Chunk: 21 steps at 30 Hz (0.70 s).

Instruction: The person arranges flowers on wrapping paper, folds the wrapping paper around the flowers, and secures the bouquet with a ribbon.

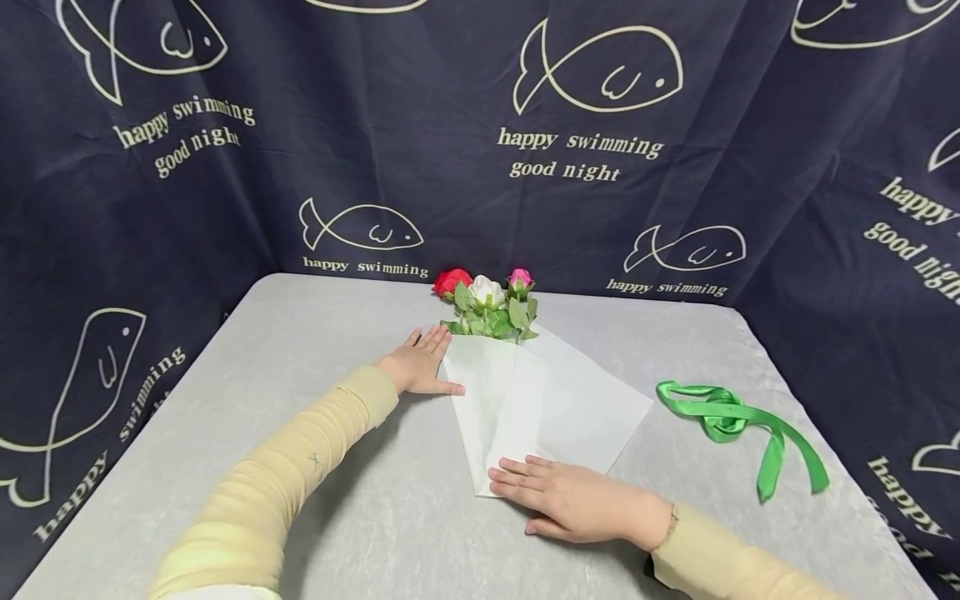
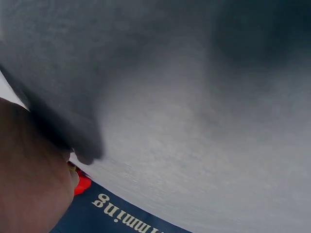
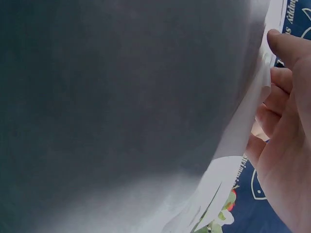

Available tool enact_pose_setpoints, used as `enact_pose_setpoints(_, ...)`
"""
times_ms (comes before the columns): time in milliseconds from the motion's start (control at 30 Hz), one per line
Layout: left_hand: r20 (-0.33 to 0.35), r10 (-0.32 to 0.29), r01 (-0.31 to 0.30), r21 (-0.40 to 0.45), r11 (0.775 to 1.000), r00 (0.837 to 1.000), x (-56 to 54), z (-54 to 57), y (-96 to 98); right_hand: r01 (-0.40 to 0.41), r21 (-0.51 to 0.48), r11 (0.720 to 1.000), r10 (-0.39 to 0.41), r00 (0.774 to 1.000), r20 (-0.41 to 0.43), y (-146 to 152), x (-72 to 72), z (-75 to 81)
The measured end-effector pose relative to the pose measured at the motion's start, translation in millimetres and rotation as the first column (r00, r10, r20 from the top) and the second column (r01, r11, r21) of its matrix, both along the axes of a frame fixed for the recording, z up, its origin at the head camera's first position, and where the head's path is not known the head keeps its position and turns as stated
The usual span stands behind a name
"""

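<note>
A sheet of white wrapping paper [image 1: 592, 400] lies on the table, its left side folded over the stems of a small bunch of flowers. Out of the paper's top show a red rose [image 1: 453, 282], a white rose [image 1: 486, 291] and a pink rosebud [image 1: 519, 278] with green leaves. My left hand [image 1: 422, 363] rests at the fold's upper left edge, fingers straight and thumb on the paper. With straight fingers my right hand [image 1: 577, 502] presses the paper near its lower end. In the right wrist view the right hand [image 3: 286, 116] lies along the paper.
To the right on the grey-covered table [image 1: 360, 533] lies a loosely looped green ribbon [image 1: 723, 412]. A dark blue curtain [image 1: 465, 108] with fish drawings and lettering hangs behind the table and along both sides.
</note>
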State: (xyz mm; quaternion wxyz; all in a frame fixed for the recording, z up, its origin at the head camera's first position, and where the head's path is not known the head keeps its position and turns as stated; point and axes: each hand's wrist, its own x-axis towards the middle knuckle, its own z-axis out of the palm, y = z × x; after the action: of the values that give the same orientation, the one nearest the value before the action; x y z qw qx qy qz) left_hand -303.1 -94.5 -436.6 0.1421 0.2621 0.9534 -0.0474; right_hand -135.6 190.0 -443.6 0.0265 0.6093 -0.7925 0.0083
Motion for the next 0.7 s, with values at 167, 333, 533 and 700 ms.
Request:
enact_pose_setpoints(167, -0.109, 0.020, -0.024, -0.035, 0.999, 0.994, 19.0, 2.5, 6.9, -0.012, 0.008, 1.000, 0.012, 1.000, -0.006, -0.6, -2.0, 1.0)
enact_pose_setpoints(333, -0.179, -0.029, 0.022, -0.043, 0.999, 0.983, 62.9, 6.1, 23.8, -0.010, -0.018, 1.000, 0.010, 1.000, -0.018, 0.0, -1.6, 0.4)
enact_pose_setpoints(533, -0.097, -0.149, 0.145, -0.043, 0.988, 0.984, 107.0, 4.8, 36.4, 0.001, -0.077, 0.997, -0.007, 0.996, -0.088, -7.5, -0.6, 3.8)
enact_pose_setpoints(700, -0.088, -0.160, 0.158, -0.028, 0.987, 0.983, 114.5, 0.5, 36.6, -0.022, -0.035, 0.999, 0.019, 0.995, -0.096, -16.4, -0.1, 6.8)
